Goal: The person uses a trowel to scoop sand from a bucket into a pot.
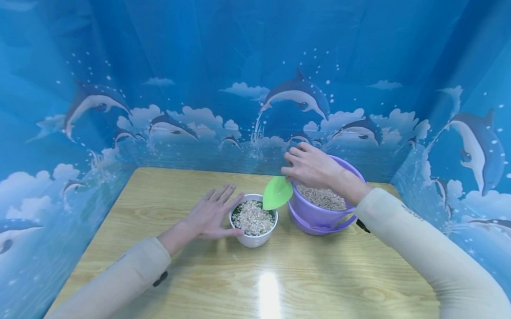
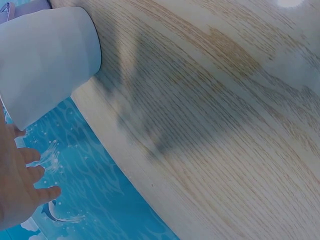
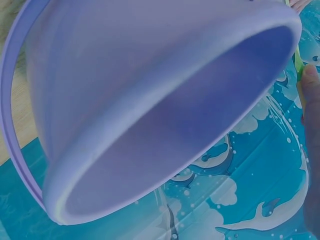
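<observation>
My right hand [image 1: 310, 166] grips a green leaf-shaped scoop [image 1: 277, 194] by its end, reaching over the far-left rim of a purple bucket [image 1: 318, 216]. The scoop's blade overhangs the right edge of a white pot [image 1: 254, 241]. Pale grains [image 1: 254, 219] lie in the pot over something dark green. Beside the pot, my left hand [image 1: 212, 214] has its fingers extended and spread, with the thumb at the near-left rim; whether it presses there I cannot tell. The left wrist view shows the pot's smooth wall [image 2: 50, 55]. More grains [image 1: 323, 198] are inside the bucket.
Both containers stand on a wood-grain table [image 1: 177, 281]. A blue dolphin-print sheet [image 1: 192, 43] rises behind the table and along both sides. The bucket's purple handle [image 3: 9, 100] hangs down its outside. Light reflects off the tabletop near the front.
</observation>
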A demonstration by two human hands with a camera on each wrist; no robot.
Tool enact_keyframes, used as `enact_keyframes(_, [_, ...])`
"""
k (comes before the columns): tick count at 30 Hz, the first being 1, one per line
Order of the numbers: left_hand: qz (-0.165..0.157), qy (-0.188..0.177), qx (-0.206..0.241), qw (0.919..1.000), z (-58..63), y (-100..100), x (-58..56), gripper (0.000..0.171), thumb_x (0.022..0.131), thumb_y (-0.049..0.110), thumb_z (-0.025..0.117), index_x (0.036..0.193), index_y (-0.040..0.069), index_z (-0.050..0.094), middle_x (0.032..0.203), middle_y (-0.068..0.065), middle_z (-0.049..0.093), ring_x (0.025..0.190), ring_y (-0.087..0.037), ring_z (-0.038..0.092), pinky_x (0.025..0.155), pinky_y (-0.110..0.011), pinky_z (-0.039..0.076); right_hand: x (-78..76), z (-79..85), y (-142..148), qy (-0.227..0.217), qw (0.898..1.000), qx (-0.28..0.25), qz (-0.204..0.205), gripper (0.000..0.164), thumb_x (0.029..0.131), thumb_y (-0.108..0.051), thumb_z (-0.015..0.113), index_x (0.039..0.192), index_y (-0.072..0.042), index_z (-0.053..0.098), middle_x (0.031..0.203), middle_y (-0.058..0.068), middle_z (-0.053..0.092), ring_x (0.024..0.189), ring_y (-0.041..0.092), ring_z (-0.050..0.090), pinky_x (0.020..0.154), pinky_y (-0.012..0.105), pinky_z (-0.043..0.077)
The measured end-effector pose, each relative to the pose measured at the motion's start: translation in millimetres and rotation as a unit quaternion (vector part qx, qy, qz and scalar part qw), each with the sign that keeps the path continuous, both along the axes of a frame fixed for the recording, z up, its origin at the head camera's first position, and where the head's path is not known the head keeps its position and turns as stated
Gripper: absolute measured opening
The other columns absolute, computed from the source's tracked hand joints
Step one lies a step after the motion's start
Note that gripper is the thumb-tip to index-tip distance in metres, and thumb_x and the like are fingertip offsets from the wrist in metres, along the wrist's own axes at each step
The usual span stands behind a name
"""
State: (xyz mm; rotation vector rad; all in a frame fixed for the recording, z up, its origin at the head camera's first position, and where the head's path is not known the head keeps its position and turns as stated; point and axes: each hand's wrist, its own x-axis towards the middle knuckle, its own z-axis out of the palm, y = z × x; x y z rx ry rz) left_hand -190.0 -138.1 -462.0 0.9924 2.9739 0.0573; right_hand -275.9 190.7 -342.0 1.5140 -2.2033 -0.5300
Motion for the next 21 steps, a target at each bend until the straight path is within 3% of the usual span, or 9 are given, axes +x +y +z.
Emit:
enact_keyframes(11, [0.001, -0.003, 0.003, 1.0, 0.3, -0.4, 0.4, 0.108, 0.091, 0.083, 0.051, 0.17, 0.017, 0.017, 0.176, -0.021, 0.012, 0.165, -0.042, 0.016, 0.132, -0.065, 0.02, 6.5, 5.4, -5.2, 0.063, 0.997, 0.039, 0.013, 0.021, 0.102, -0.043, 0.066, 0.112, -0.025, 0.072, 0.118, 0.004, 0.073, 0.111, 0.024, 0.064, 0.098, 0.039, 0.052])
enact_keyframes(21, [0.005, -0.01, 0.001, 0.9999, 3.1, 0.6, 0.9, 0.108, 0.091, 0.083, 0.05, 0.17, 0.017, 0.018, 0.177, -0.02, 0.012, 0.165, -0.042, 0.016, 0.133, -0.064, 0.02, 5.6, 5.3, 2.9, 0.037, 0.999, -0.012, 0.012, 0.023, 0.097, -0.044, 0.073, 0.107, -0.023, 0.073, 0.112, 0.005, 0.073, 0.105, 0.025, 0.063, 0.098, 0.042, 0.054])
